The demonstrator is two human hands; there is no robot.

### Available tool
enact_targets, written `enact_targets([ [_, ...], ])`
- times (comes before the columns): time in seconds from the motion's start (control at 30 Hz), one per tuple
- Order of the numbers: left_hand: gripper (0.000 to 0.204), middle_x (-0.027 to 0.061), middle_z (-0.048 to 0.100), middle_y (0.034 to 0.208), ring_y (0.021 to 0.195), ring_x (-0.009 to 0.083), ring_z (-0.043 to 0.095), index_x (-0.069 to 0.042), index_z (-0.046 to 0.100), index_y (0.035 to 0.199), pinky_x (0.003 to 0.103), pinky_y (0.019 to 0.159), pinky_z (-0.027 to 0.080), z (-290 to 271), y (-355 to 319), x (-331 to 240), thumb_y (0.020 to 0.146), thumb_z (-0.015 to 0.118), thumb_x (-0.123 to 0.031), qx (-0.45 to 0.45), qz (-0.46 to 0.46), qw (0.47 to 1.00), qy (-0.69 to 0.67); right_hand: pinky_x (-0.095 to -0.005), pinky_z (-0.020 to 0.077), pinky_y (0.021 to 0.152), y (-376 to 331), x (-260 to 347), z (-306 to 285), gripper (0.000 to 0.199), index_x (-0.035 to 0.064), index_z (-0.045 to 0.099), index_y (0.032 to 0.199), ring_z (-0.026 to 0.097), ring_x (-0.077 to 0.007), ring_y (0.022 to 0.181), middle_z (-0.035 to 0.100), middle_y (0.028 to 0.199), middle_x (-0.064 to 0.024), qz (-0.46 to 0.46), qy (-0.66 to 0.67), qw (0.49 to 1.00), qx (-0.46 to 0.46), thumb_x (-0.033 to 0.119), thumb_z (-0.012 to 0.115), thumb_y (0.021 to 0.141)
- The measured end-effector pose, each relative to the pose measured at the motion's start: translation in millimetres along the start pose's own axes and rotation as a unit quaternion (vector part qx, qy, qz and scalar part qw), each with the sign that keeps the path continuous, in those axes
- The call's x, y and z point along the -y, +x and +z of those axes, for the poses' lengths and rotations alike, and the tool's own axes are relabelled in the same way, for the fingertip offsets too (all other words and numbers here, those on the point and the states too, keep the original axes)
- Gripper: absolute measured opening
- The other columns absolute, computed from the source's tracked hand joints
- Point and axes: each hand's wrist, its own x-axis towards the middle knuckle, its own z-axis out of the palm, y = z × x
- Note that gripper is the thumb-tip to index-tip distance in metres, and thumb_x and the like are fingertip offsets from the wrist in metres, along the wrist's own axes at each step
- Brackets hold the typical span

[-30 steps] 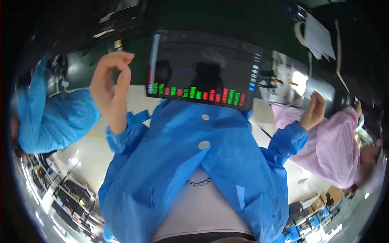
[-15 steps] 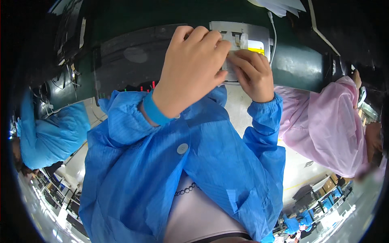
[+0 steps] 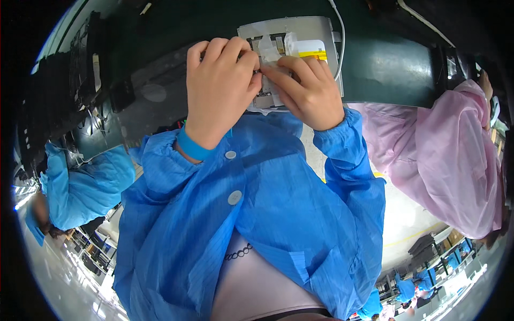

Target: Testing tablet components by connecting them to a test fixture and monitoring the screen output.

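A flat silvery device [image 3: 300, 32], circuitry [image 3: 279, 44] bared beside its white-and-yellow label [image 3: 312, 48], lay on the dark green desk [image 3: 385, 69]. Over it, left hand [image 3: 219, 88] and right hand [image 3: 311, 96] curled close together; whether they pinched anything, I couldn't tell.

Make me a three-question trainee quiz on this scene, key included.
1. On which wrist does the person at the camera wear the blue band?
2. True or false: the left hand and right hand are both at the silver panel.
3. The garment of the co-worker on the person's right is: A) green; B) pink; C) black.

Key: 1. Left; 2. True; 3. B.
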Motion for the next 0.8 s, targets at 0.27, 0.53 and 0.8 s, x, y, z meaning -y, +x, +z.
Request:
enact_targets([
  [0.27, 0.016, -0.0047, 0.056, 0.092, 0.095, 0.0171, 0.052, -0.015, 0.059, 0.075, 0.036, 0.088, 0.033, 3.3, -5.8, 2.5, 0.064, 0.071, -0.017, -0.012, -0.019, 1.000, 0.009, -0.0328, 0.0419, 0.073, 1.4, -0.2, 4.6, 0.033, 0.0131, 0.065, 0.101, 0.053, -0.0217, 0.084, 0.056, 0.098, -0.0021, 0.036, 0.054, 0.998, 0.002, 0.010, 0.066, 0.068],
  [0.53, 0.016, -0.0038, 0.056, 0.093, 0.096, 0.0180, 0.052, -0.014, 0.058, 0.076, 0.036, 0.089, 0.033, 5.4, -6.2, 2.8, 0.066, 0.070, -0.017, 0.005, -0.031, 1.000, -0.001, -0.0333, 0.0419, 0.073, 2.0, 0.0, 1.5, 0.034, 0.0137, 0.065, 0.101, 0.053, -0.0221, 0.086, 0.056, 0.099, -0.0024, 0.043, 0.061, 0.997, 0.017, 0.010, 0.067, 0.068],
  [0.8, 0.016, -0.0036, 0.057, 0.092, 0.095, 0.0183, 0.052, -0.014, 0.058, 0.077, 0.037, 0.089, 0.033, 7.4, -6.1, 4.0, 0.067, 0.070, -0.017, 0.003, -0.021, 1.000, -0.002, -0.0332, 0.0419, 0.074, 2.0, 0.9, 0.6, 0.032, 0.0134, 0.066, 0.100, 0.053, -0.0219, 0.087, 0.056, 0.099, -0.0022, 0.052, 0.061, 0.997, 0.023, 0.010, 0.067, 0.068],
])
